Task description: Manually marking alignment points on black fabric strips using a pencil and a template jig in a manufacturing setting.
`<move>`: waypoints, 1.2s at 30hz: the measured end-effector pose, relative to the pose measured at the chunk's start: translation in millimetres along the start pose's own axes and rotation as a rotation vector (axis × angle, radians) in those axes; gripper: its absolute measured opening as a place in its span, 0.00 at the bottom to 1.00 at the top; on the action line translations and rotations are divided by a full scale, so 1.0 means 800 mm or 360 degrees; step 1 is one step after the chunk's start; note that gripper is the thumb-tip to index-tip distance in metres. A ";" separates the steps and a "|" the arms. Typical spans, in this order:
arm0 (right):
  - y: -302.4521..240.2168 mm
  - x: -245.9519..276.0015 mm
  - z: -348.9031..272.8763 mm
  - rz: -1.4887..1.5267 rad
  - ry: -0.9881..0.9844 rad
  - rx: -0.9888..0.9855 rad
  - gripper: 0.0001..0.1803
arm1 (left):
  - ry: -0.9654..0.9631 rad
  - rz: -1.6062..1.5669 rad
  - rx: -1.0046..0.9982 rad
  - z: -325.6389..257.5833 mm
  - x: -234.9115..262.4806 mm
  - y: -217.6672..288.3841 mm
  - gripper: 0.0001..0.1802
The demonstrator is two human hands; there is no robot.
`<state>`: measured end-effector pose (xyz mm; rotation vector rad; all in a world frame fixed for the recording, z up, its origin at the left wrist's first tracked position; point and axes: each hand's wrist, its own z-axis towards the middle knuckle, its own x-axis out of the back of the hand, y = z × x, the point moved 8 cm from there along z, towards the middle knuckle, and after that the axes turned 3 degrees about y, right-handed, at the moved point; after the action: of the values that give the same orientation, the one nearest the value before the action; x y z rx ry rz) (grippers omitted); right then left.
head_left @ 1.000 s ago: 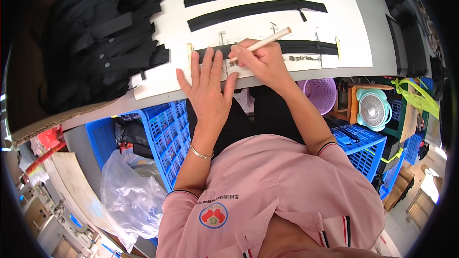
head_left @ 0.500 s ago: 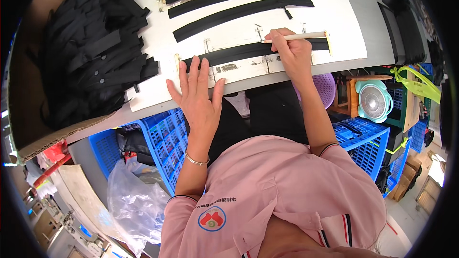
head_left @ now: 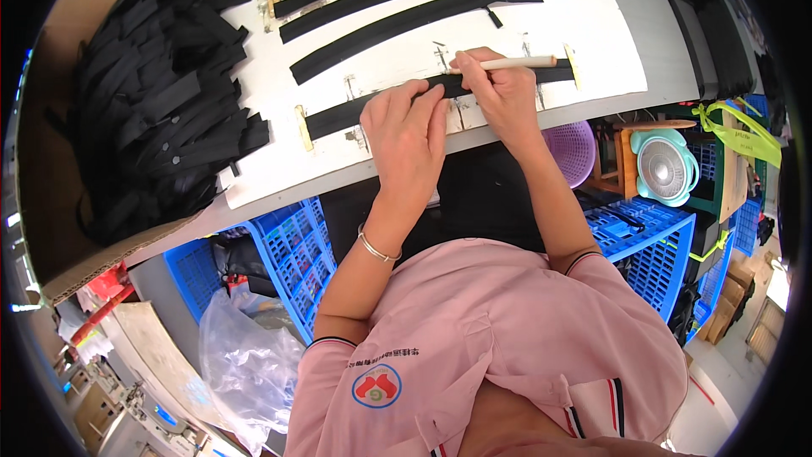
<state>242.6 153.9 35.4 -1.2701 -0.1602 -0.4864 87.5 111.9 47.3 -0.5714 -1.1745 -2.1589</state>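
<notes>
A long black fabric strip (head_left: 334, 120) lies across the white marked board (head_left: 279, 148) near the table's front edge. My left hand (head_left: 406, 131) rests on the middle of this strip, its fingers bent and laid on the fabric, pressing it down. Just to the right, my right hand (head_left: 503, 97) is closed round a slim white pencil (head_left: 529, 62). The pencil's tip is hidden by my fingers, close to the strip's upper edge. Farther up the board are more black strips (head_left: 406, 30), side by side; a short black piece (head_left: 495, 17) hangs off the nearest one.
On the left, a cardboard box (head_left: 51, 241) holds a heap of black strips (head_left: 161, 93). Stacked black material (head_left: 715, 51) lies at the table's right. Below stand blue crates (head_left: 292, 258), a purple basket (head_left: 571, 152), a teal fan (head_left: 666, 167) and a clear plastic bag (head_left: 249, 364).
My left hand has slid right along the strip from its left part to its middle, its fingers now more bent. My right hand and the pencil have shifted slightly left in the picture.
</notes>
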 end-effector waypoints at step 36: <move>0.076 0.124 0.024 0.0355 0.0160 -0.0283 0.15 | -0.0095 -0.0201 -0.0006 0.037 -0.059 0.056 0.08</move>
<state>359.9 158.8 25.4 -1.4144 0.1112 -0.3767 154.5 132.8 60.0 -0.5810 -1.2692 -2.2642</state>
